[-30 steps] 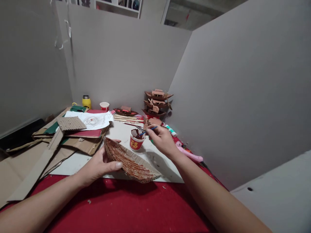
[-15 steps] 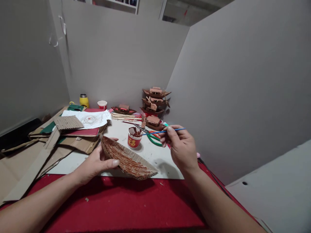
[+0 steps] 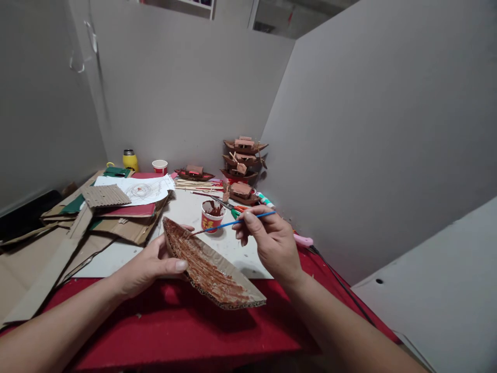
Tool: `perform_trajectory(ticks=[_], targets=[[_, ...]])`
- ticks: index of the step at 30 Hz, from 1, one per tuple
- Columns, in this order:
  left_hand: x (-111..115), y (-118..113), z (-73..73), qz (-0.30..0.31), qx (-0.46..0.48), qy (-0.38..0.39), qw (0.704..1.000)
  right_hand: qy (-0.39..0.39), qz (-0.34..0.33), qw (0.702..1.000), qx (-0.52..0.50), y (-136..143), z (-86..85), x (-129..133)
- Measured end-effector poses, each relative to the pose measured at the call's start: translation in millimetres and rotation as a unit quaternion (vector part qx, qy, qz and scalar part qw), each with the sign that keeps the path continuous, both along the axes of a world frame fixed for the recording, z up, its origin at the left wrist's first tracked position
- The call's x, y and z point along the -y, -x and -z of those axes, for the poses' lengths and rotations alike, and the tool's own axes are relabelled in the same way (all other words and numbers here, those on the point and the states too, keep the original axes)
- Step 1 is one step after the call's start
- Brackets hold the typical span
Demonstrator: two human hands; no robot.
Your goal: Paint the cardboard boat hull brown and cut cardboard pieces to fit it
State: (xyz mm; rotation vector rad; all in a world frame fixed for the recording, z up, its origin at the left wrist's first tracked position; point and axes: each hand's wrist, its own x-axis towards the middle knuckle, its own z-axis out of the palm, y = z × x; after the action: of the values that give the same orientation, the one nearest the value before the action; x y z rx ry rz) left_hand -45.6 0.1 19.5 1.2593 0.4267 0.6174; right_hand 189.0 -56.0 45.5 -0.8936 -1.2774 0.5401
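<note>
My left hand (image 3: 155, 261) grips a cardboard boat hull (image 3: 212, 269) near its left end, thumb on the near side and fingers mostly hidden behind. Reddish-brown paint covers much of the hull's inside; the far inner wall still shows bare cardboard toward the right. Between the thumb and fingers of my right hand (image 3: 267, 241) is a thin blue paintbrush (image 3: 229, 224), its tip at the hull's far inner wall near the left end. Just behind the hull stands a red paper cup (image 3: 212, 224) with brown paint inside.
Several finished brown model boats (image 3: 244, 158) are stacked at the back. Thin wooden sticks (image 3: 198, 185), scissors (image 3: 235, 211) and a pink-handled tool with a cord (image 3: 303, 240) lie around. Cardboard sheets (image 3: 120, 228) and a drawing (image 3: 155, 187) fill the left. A yellow bottle (image 3: 130, 160) stands behind.
The brush has moved from the paint cup down and left to the hull's inner wall. My left hand has tilted the hull, its right end now lower and closer.
</note>
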Motion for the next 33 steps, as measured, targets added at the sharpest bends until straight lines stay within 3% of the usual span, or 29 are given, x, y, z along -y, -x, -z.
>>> perform_trajectory(ticks=[10, 18, 26, 33], targets=[[0.9, 1.3, -4.8, -0.040, -0.008, -0.049, 0.998, 0.040, 0.037, 0.983, 0.175, -23.1, -12.7, 34.1], [0.2, 0.4, -0.7, -0.014, -0.028, -0.032, 0.999, -0.005, 0.002, 0.997, 0.083, -7.5, -16.1, 36.7], [2.3, 1.1, -3.1, 0.013, -0.001, 0.004, 1.000, 0.002, -0.024, 0.991, 0.134, -2.5, -12.4, 17.4], [1.4, 3.6, -4.1, 0.019, 0.006, 0.007, 1.000, 0.048, -0.015, 0.987, 0.154, -15.7, -15.2, 28.9]])
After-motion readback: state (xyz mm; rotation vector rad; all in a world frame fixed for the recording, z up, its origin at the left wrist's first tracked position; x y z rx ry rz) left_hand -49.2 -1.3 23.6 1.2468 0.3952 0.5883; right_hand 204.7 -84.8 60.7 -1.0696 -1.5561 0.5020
